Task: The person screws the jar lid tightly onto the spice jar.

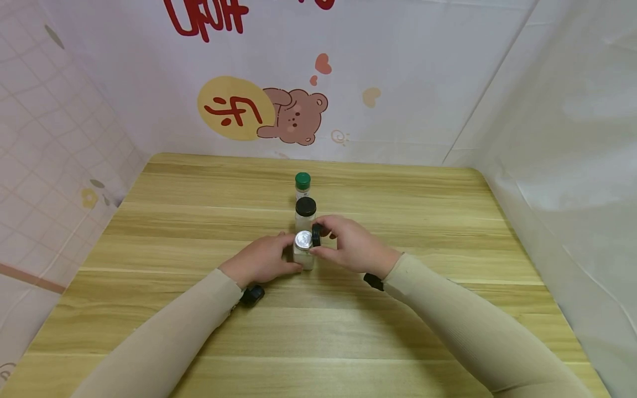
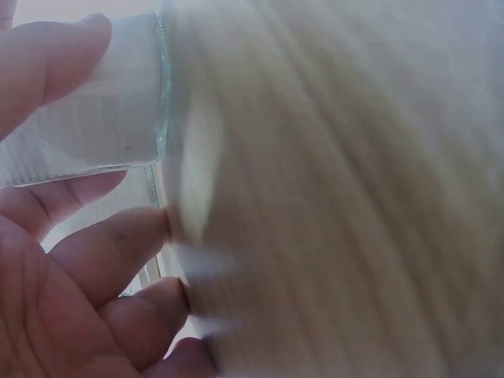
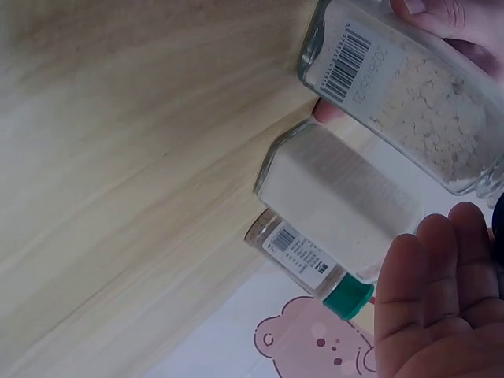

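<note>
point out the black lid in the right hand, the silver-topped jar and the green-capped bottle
Black lid (image 1: 316,235): head view, on its side.
Silver-topped jar (image 1: 304,255): head view, on its glass body.
Green-capped bottle (image 3: 301,256): right wrist view, on its white label.

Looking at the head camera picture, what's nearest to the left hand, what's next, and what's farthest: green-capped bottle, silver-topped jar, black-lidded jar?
1. Silver-topped jar: held in the left hand.
2. Black-lidded jar: just behind that jar.
3. Green-capped bottle: at the back of the row.
</note>
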A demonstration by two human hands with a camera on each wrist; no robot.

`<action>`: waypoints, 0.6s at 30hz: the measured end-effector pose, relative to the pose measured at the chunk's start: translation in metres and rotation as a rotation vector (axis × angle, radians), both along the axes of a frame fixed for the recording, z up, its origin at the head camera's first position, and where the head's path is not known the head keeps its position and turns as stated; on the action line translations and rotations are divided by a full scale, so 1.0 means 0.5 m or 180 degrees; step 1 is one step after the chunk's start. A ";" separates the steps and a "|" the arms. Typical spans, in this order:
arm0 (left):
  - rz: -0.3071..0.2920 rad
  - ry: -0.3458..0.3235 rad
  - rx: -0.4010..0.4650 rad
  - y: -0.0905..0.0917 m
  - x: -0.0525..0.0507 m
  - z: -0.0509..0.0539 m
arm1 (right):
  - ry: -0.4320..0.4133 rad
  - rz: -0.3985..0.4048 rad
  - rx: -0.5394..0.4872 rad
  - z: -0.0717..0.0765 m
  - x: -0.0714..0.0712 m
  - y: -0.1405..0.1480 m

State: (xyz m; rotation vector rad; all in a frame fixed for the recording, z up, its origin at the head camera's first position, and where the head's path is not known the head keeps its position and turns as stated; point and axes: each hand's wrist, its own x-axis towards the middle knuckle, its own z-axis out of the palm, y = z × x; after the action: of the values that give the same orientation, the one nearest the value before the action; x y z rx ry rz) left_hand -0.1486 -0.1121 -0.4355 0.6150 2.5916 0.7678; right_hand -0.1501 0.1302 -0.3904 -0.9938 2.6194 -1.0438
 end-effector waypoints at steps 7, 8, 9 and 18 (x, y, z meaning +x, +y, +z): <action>-0.0001 0.0005 0.0010 -0.001 -0.001 -0.003 | 0.0012 0.0046 -0.0003 -0.001 0.000 -0.009; -0.0001 0.0007 0.0015 -0.001 -0.001 -0.003 | 0.0005 0.0041 0.0010 -0.001 0.001 -0.010; -0.0002 0.0013 0.0015 -0.001 -0.001 -0.003 | -0.0004 0.0034 0.0021 -0.001 0.001 -0.011; -0.0011 0.0037 -0.0018 -0.001 -0.002 -0.003 | -0.0036 -0.0023 0.0062 -0.001 0.004 -0.019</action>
State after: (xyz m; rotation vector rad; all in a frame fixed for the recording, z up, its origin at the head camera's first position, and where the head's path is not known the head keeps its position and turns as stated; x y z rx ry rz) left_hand -0.1495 -0.1128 -0.4371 0.6237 2.6016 0.7579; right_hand -0.1481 0.1208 -0.3910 -0.9721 2.6208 -1.0203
